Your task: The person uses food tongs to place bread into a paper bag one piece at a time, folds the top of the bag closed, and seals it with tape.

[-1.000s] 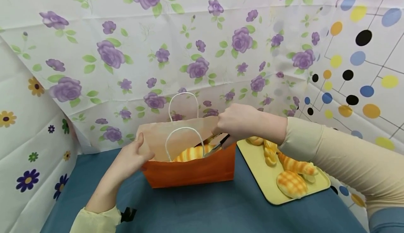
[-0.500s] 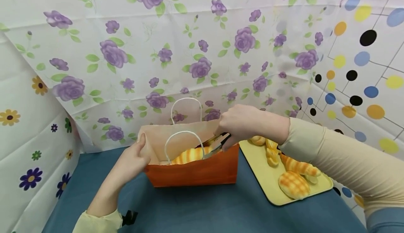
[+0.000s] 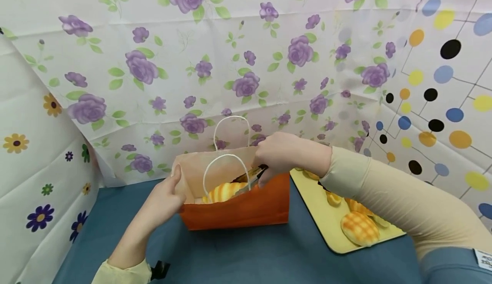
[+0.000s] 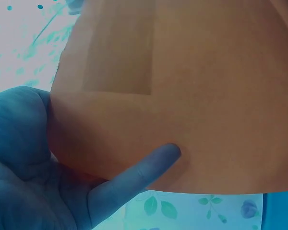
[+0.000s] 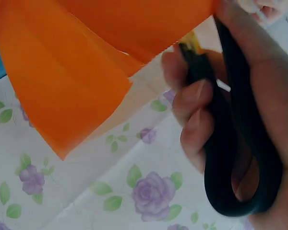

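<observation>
An orange paper bag [image 3: 238,215] with white handles stands upright on the table, its top open. My left hand [image 3: 163,198] pinches its left edge; in the left wrist view the thumb lies along the paper. My right hand [image 3: 278,153] reaches over the bag's right side and grips a pair of tongs [image 3: 246,186]. In the right wrist view the tongs' black handle [image 5: 242,120] lies bent inside the curled fingers. Inside the bag the tongs' tips meet a striped yellow-orange bread roll [image 3: 223,192]; its lower part is hidden by the front wall.
Right of the bag a yellow tray [image 3: 317,215] holds several bread pieces, among them a round checked bun [image 3: 360,228]. The right forearm covers part of it. Flowered sheets [image 3: 246,53] hang behind the blue table [image 3: 238,258].
My right hand has moved left, carrying the tongs further over the bag. The bread roll inside has shifted left with them. My left hand stays on the bag's edge.
</observation>
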A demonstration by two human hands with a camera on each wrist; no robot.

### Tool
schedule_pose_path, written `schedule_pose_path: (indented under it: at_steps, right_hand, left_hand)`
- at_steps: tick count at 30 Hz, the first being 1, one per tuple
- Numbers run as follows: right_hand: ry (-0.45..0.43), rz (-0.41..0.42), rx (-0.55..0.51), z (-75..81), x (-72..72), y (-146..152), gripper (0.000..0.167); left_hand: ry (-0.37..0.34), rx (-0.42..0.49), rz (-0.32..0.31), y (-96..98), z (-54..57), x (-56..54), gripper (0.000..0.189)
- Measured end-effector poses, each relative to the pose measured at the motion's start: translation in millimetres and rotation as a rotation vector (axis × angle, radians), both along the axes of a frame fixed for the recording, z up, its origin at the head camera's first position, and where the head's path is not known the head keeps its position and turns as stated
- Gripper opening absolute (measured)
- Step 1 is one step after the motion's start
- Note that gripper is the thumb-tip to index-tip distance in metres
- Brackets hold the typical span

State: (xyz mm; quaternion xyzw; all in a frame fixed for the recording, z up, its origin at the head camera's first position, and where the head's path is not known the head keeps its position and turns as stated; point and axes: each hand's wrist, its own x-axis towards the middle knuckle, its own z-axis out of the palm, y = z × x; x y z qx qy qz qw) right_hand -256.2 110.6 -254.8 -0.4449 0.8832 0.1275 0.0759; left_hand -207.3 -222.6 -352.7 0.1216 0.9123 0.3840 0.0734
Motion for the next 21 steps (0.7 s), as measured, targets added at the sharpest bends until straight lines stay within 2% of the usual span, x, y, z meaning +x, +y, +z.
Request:
schedule_pose_path:
  at_steps: [4,7,14,17,21]
  right_hand:
    - [-0.141,-0.024,-0.076,-0.4,-9.0,-2.8,0.034]
    - [-0.154,-0.039,-0.088,-0.7,-13.8,-4.0,0.033]
    - [-0.013,-0.038,-0.010,-8.1,-14.4,-12.3,0.036]
    - [0.052,-0.012,0.016,-17.7,-14.1,-16.7,0.030]
    - [0.138,0.028,0.073,-32.7,-13.9,-21.6,0.032]
  left_hand:
    - [0.000,-0.012,0.001,-0.2,0.2,0.8,0.095]
    - [0.001,-0.019,0.004,-0.5,0.4,1.4,0.096]
    - [0.011,-0.028,0.005,-0.6,0.5,0.6,0.095]
    - [0.015,-0.037,0.008,-0.8,0.5,0.8,0.094]
    - [0.010,-0.037,0.008,-0.8,-0.2,2.3,0.095]
